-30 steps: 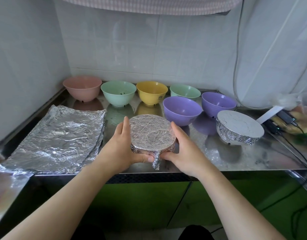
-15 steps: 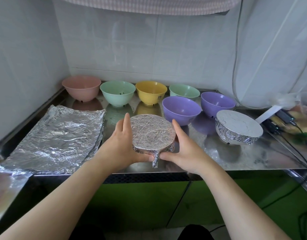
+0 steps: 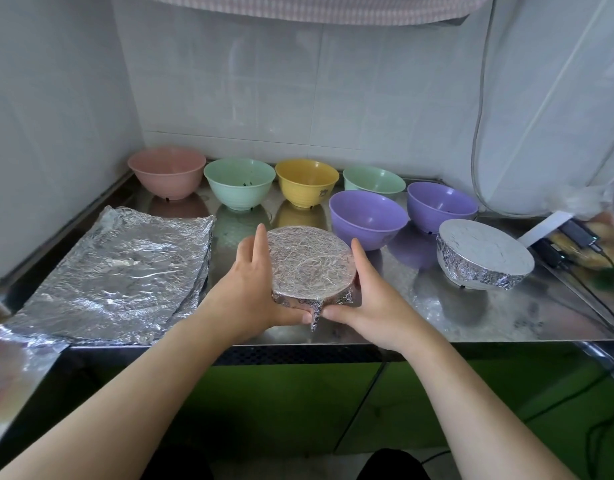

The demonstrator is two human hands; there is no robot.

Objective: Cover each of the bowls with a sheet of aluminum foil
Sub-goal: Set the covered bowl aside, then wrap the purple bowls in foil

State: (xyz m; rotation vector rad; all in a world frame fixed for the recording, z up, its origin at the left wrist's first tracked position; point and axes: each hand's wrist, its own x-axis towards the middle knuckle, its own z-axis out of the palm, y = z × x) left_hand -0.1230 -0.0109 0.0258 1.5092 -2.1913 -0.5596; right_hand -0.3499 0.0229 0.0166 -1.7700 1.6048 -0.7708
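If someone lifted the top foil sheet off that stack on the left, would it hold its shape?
Probably not: the foil stack looks thin and crinkled, so a sheet would likely flop and crease. It seems very light, and could tear easily.

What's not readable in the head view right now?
- Colour and contents of the foil-wrapped bowl between the left hand and right hand: crinkled foil hides them.
- Same for the second foil-covered bowl.
- Far mint-green bowl: partly behind the near purple bowl.
- Blurred items at the right edge: cut off.

Left hand (image 3: 253, 289), right hand (image 3: 371, 299) cupped inward.
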